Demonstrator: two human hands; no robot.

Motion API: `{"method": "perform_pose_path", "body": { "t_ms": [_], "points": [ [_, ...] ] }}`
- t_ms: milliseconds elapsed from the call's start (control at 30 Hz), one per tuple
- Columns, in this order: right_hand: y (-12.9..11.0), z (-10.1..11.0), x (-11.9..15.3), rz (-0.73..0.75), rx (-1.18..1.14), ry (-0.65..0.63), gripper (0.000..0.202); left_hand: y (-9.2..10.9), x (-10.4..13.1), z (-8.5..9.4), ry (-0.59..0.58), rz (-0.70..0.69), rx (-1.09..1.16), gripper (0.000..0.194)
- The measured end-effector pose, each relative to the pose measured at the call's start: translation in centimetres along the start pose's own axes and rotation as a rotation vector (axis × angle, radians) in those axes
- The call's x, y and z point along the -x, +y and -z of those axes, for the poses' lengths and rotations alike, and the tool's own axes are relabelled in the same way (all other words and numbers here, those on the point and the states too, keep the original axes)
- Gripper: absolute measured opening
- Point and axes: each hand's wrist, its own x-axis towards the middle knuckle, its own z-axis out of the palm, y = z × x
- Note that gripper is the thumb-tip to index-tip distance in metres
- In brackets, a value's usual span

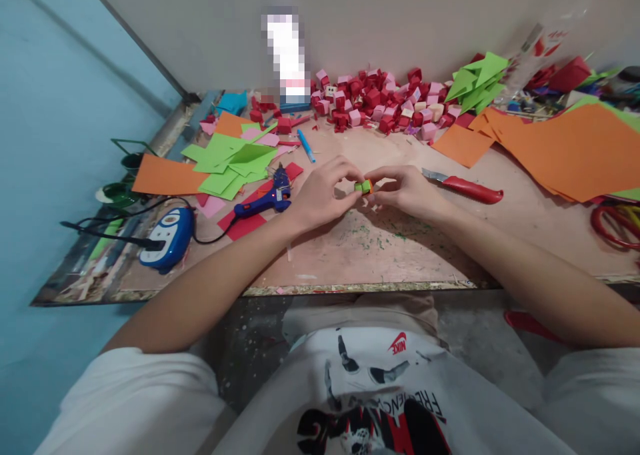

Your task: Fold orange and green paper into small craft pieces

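Between my fingertips, above the middle of the board, is a small green and orange foam piece (366, 186). My left hand (327, 192) pinches its left side, and my right hand (403, 190) pinches its right side. Its exact shape is partly hidden by the fingers. Just right of my right hand lies a utility knife (467, 187) with a red handle and its blade pointing left. A blue glue gun (267, 196) rests left of my left hand on red foam sheets. Green crumbs (377, 235) are scattered on the board below my hands.
A heap of red and pink foam cubes (380, 102) lies along the back wall. Green sheets (233, 162) and an orange sheet (167, 174) lie left, more orange sheets (565, 152) right. A blue power socket (167, 238) with a cord, red scissors (610, 227) and a blue pen (305, 146) are on the table.
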Motion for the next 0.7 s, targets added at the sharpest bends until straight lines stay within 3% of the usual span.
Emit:
{"method": "perform_pose_path", "body": {
  "t_ms": [300, 467, 700],
  "points": [
    [0.04, 0.08, 0.02, 0.076, 0.086, 0.008, 0.035, 0.02, 0.08, 0.11, 0.02, 0.011, -0.012, 0.011],
    [0.15, 0.03, -0.07, 0.143, 0.198, 0.031, 0.02, 0.19, 0.08, 0.12, 0.006, 0.02, 0.002, 0.011],
    [0.48, 0.0, -0.05, 0.156, 0.236, 0.041, 0.022, 0.1, 0.15, 0.07, 0.009, 0.017, 0.0, 0.012]
  ]
}}
